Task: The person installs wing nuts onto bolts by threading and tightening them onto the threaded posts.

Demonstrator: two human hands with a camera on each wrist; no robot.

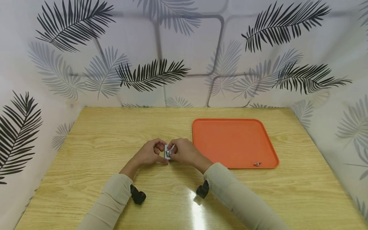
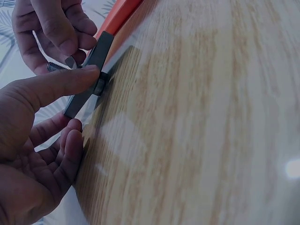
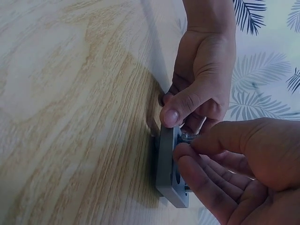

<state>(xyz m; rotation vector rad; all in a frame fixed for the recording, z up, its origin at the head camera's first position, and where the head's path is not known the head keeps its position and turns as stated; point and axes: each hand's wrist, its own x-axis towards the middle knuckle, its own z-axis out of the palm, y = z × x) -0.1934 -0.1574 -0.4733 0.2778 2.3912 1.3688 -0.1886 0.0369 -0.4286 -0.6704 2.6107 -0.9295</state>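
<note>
In the head view a small grey metal plate (image 1: pixel 165 156) is held over the table, left of the tray. My left hand (image 1: pixel 149 152) grips the plate by its edges, its thumb (image 3: pixel 180 108) on one edge in the right wrist view. Threaded bolts (image 3: pixel 190 137) stick out of the plate's face, and a bolt head (image 2: pixel 100 87) shows on the other side. My right hand (image 1: pixel 184 151) pinches a small metal wing nut (image 2: pixel 71 62) at one bolt, its fingertips partly hiding it.
An orange tray (image 1: pixel 230 143) lies to the right on the wooden table (image 1: pixel 115 127). Near its front right corner is a small metal piece (image 1: pixel 257 164), apparently another wing nut. A leaf-patterned cloth (image 1: pixel 189 64) rises behind the table.
</note>
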